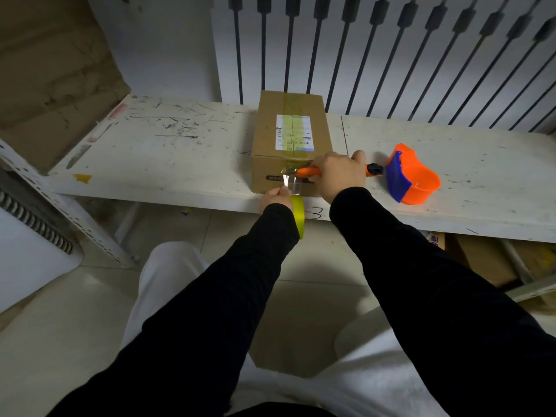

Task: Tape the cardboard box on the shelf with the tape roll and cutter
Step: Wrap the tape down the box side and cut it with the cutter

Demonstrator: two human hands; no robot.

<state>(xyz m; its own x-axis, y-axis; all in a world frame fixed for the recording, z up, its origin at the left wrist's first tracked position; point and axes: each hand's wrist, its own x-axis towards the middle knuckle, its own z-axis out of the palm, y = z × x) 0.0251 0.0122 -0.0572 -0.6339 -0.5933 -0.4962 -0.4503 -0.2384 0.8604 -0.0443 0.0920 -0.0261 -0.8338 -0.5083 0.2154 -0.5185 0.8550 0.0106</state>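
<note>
A brown cardboard box (pixel 270 136) with a white label and a strip of tape along its top stands on the scuffed white shelf (pixel 168 152). My left hand (pixel 275 200) grips the yellow tape roll (pixel 299 216) just below the shelf's front edge. A clear stretch of tape (pixel 290 183) runs taut from the roll up to the box's near face. My right hand (pixel 338 176) holds an orange cutter (pixel 307 171) with a black end, its tip against the tape at the box's front.
An orange and blue tape dispenser (pixel 412 179) lies on the shelf right of the box. A flattened cardboard sheet (pixel 51 70) leans at the left. Black-barred white panels form the back wall. More cardboard (pixel 487 257) sits under the shelf at the right.
</note>
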